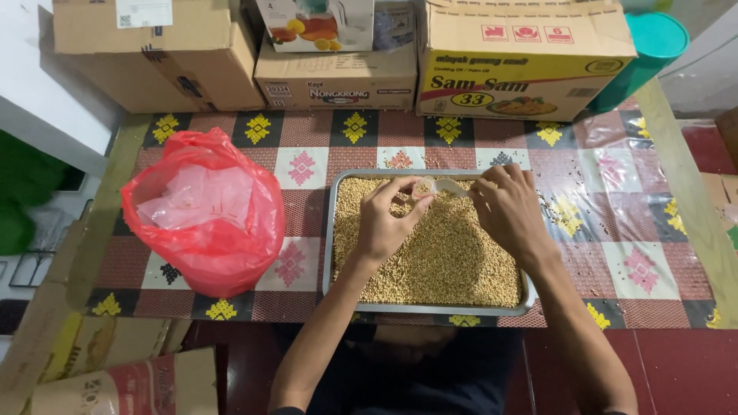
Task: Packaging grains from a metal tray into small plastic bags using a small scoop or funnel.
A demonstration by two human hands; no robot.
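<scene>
A shallow rectangular metal tray sits on the counter, which is covered in a checked, flower-patterned plastic cloth. The tray is filled almost edge to edge with small tan grains. Over its far end, both hands meet around a small clear plastic bag. The left hand pinches one side of the bag's mouth between thumb and fingers, and the right hand grips the other side with fingers curled.

By the look of it, the work is at an early or middle stage. The tray is nearly full, and the bag holds few grains, if any can be made out.

The bag lies roughly sideways across the tray, its long axis running left to right, just above the grains. Which way its mouth faces cannot be told.

A red plastic bag with clear plastic inside stands open to the left. Cardboard boxes line the far edge.
</scene>
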